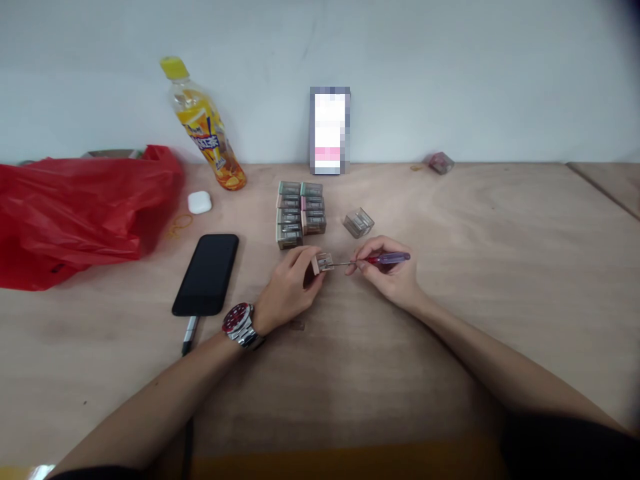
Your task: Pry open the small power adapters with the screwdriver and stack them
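Between the thumb and fingers of my left hand (290, 287) is a small pencil sharpener (324, 263) with a pale pink side. My right hand (387, 273) is closed round the purple and red handle of a screwdriver (383, 259). Its thin metal shaft points left, and the tip meets the sharpener's right side; whether it sits in a screw is too small to tell. Just beyond my left hand stand two rows of similar sharpeners (301, 212) with clear smoky bodies. Another clear piece (359, 222) lies apart, above my right hand. A small clear part (297, 325) rests beside my left wrist.
A black phone (206, 275) with a cable plugged in lies left of my hands. Behind it are a white earbud case (199, 202), a drink bottle (207, 130) and a red plastic bag (85, 213). A lit phone (330, 130) leans on the wall. A pinkish block (441, 163) sits far right.
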Demonstrator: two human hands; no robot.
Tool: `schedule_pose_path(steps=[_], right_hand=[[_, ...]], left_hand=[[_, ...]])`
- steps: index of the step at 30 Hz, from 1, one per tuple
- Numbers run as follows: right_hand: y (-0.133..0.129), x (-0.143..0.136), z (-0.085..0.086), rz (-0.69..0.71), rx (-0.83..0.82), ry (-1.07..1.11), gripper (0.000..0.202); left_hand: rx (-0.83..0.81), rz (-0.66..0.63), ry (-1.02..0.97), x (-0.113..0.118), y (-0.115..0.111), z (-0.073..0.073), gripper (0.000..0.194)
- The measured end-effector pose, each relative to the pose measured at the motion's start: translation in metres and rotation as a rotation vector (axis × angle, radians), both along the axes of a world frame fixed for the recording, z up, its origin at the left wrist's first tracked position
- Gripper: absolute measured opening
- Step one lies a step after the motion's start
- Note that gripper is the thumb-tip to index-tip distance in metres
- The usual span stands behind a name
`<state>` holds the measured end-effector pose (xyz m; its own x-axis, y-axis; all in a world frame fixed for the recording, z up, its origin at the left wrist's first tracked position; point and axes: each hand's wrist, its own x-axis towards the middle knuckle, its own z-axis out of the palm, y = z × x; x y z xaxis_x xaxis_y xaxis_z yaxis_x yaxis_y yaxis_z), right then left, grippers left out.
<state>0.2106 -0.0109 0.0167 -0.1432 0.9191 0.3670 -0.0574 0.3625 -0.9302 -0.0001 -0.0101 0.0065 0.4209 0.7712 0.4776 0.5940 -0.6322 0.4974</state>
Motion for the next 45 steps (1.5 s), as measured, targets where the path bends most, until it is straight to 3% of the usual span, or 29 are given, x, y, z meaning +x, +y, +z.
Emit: schedule_pose_path(steps=[45], right_hand=[[0.0015,0.0028,-0.0007,0.005,-0.063,-0.004,0.008]], left_hand=[[-0.032,0.015,0.019,0.0010,-0.0009,0.0022,0.032]])
